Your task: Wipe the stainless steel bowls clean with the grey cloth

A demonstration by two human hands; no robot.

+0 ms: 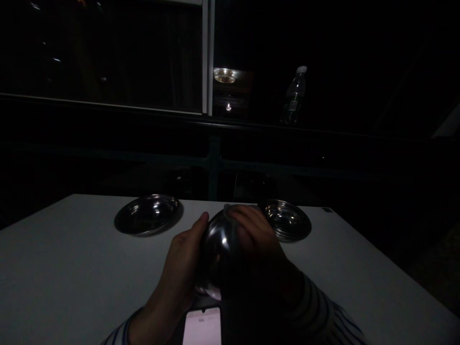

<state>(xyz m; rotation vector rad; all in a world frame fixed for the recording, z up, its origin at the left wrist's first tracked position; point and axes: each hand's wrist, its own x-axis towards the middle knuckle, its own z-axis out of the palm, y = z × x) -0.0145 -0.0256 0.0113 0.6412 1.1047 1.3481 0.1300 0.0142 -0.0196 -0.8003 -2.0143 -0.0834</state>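
A shiny steel bowl (218,242) is tilted on its side above the near part of the table, its rounded outside facing up. My left hand (182,261) grips it from the left, thumb pointing up along the side. Over its upper right lies my right hand (258,237), with bent fingers pressing a thin pale cloth-like piece (227,211) against the metal. Little of that piece shows, and the right palm is lost in shadow. Below the bowl, a phone (202,327) with a lit screen is partly in view.
On the white table (89,282), a steel dish (147,215) stands at the back left. Stacked steel dishes (287,220) are at the back right, behind my right hand. A clear plastic bottle (294,96) stands on the dark ledge by the window. The scene is very dim.
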